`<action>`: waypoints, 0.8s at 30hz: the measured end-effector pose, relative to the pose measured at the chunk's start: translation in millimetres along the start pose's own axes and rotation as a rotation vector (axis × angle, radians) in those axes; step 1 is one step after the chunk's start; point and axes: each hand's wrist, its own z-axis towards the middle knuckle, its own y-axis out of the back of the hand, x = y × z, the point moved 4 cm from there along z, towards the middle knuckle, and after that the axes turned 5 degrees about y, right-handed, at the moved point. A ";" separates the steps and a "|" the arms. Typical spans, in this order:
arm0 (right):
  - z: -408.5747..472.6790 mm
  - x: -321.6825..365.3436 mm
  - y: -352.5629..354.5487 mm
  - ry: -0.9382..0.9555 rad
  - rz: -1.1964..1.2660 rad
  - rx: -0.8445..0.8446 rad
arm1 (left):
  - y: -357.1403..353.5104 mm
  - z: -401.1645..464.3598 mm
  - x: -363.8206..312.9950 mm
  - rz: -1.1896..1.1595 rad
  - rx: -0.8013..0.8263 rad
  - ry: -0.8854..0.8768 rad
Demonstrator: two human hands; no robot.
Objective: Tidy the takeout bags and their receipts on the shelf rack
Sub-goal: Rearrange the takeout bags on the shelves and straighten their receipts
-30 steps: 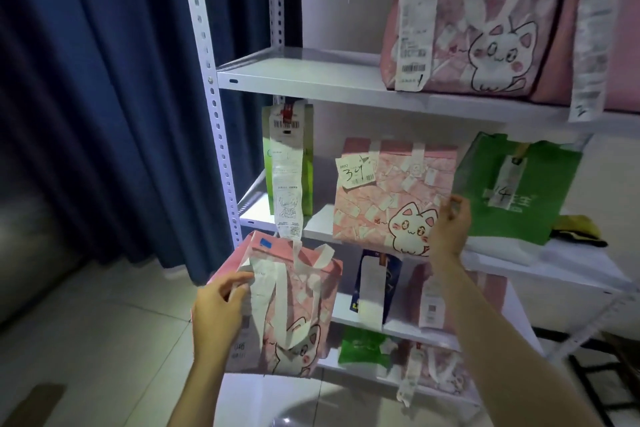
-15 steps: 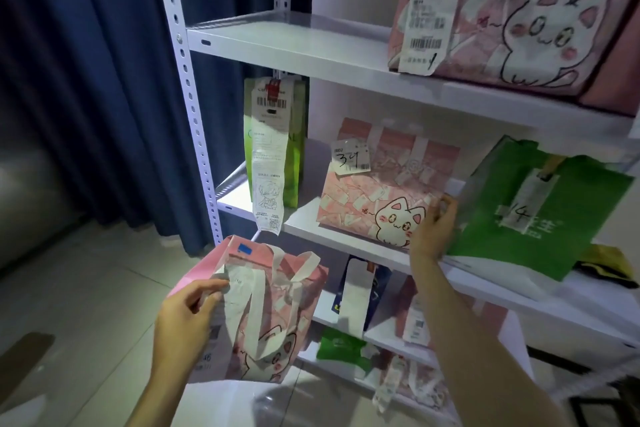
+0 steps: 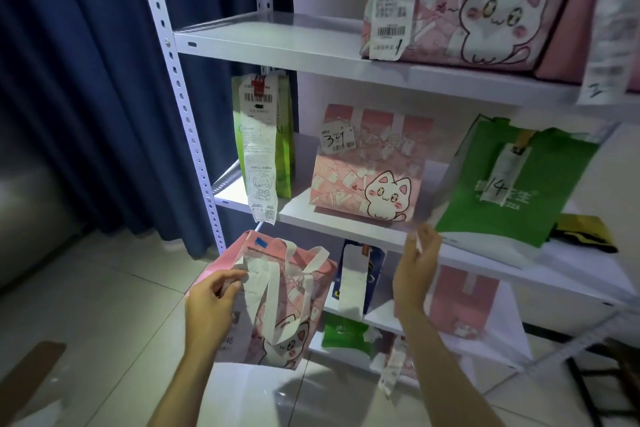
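Note:
My left hand (image 3: pixel 211 305) grips a pink cat-print bag (image 3: pixel 284 308) with white handles by its left top corner, holding it in front of the white shelf rack (image 3: pixel 311 45). A receipt lies on the bag's front. My right hand (image 3: pixel 417 270) hovers open with straight fingers just below the front edge of the middle shelf, holding nothing. On that shelf stand a light green bag (image 3: pixel 284 135) with a long receipt (image 3: pixel 259 149), a pink cat bag (image 3: pixel 370 170) tagged 34, and a tilted green bag (image 3: pixel 512 180) tagged 14.
A large pink cat bag (image 3: pixel 467 0) with a receipt (image 3: pixel 391 0) fills the upper shelf's right side; its left half is bare. Lower shelves hold blue (image 3: pixel 360 274), green (image 3: pixel 343 333) and pink (image 3: pixel 464 302) bags. A yellow-black item (image 3: pixel 585 232) lies far right. Blue curtain (image 3: pixel 86 80) at left.
My right hand has let go of the green bag's edge and dropped below the middle shelf, now open. My head has moved closer to the rack. The left hand still holds the pink bag.

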 end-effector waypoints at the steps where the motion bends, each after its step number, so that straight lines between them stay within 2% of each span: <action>1: -14.0 -3.2 3.6 -0.017 0.011 0.018 | -2.4 -0.7 1.2 0.021 -0.002 -0.008; 4: -54.9 -31.9 8.2 -0.090 -0.068 0.124 | -9.7 -4.3 8.7 0.053 0.007 0.008; 8: -106.0 -94.5 -6.7 -0.364 -0.229 0.474 | -12.9 -12.1 18.3 0.023 0.034 0.043; 10: -126.8 -107.9 -16.0 -0.467 -0.223 0.627 | -13.5 -15.3 23.3 0.021 0.048 0.065; 12: -141.1 -101.8 -24.6 -0.506 -0.168 0.700 | -13.7 -16.6 29.4 0.019 0.049 0.087; 15: -147.4 -95.7 -35.0 -0.511 -0.162 0.695 | -13.0 -9.4 42.1 0.015 0.059 0.136; 24: -139.7 -113.8 -74.7 -0.425 -0.378 0.653 | -17.1 46.2 85.7 0.004 0.060 0.256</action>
